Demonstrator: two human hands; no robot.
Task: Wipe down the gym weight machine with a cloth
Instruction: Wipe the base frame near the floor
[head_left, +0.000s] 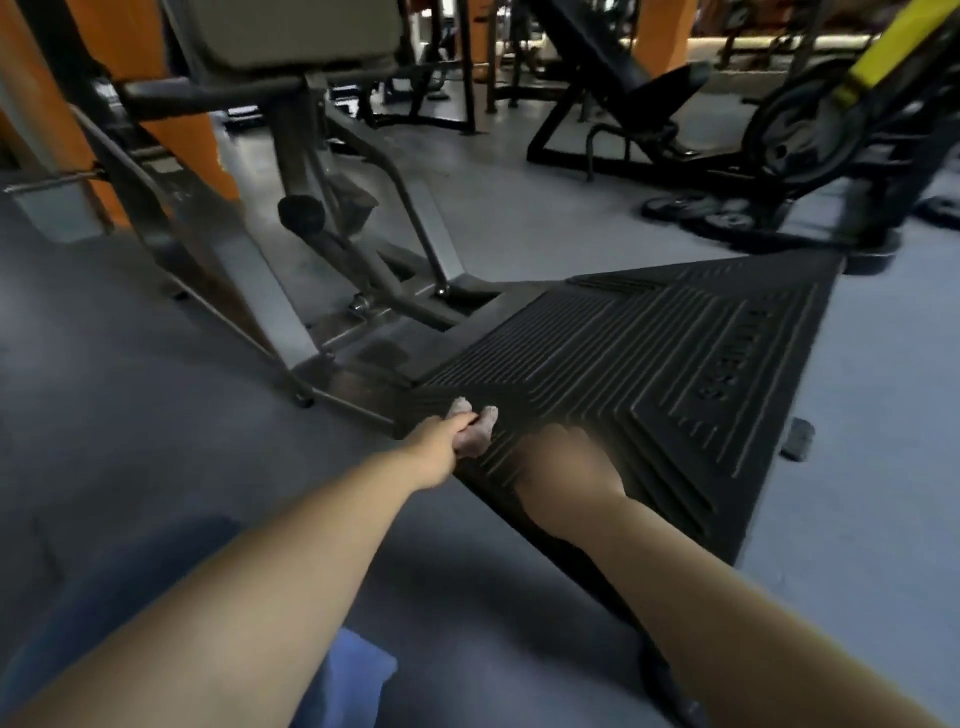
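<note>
Left grip (470, 434) clamped on cloth (475, 415) at footplate (649, 364) corner, right grip (558, 441) blurred, state unclear

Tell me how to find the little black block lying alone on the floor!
Start at the big ribbed black footplate of the weight machine, low in the middle. Follow its right-hand edge down to the pale grey floor beside it. The small black block lies there alone, just off the plate's edge, dark against the light floor, far smaller than the weight plates stacked farther back.

footplate (649, 364): black, ridged with parallel lines
floor (104, 364): grey
pillar (176, 119): orange
machine frame (291, 156): grey metal
strap, far right (893, 36): yellow
cloth, near (358, 670): blue
</note>
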